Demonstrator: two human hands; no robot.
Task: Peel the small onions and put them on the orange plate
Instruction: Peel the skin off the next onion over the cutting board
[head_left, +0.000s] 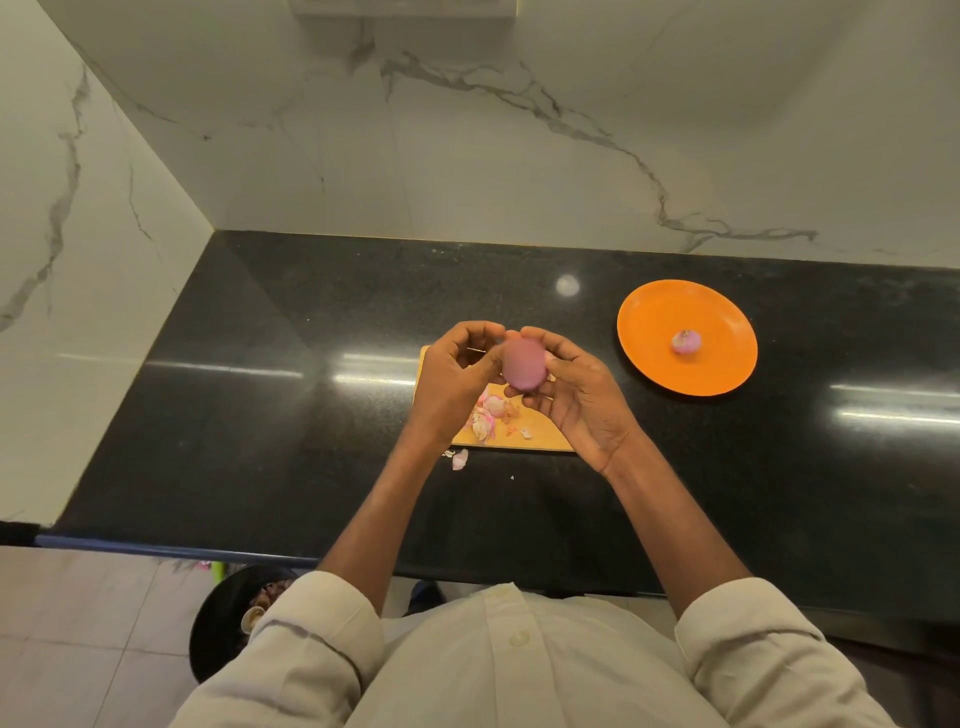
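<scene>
A small purple onion is held above a wooden cutting board. My right hand grips it from the right and below. My left hand has its fingertips on the onion's left and top side. Loose pink and white onion skins lie on the board under my hands. The orange plate sits to the right on the black counter, with one peeled small onion near its middle.
One scrap of skin lies on the black counter just in front of the board. White marble walls close off the back and left. A black bin stands on the floor below the counter's front edge.
</scene>
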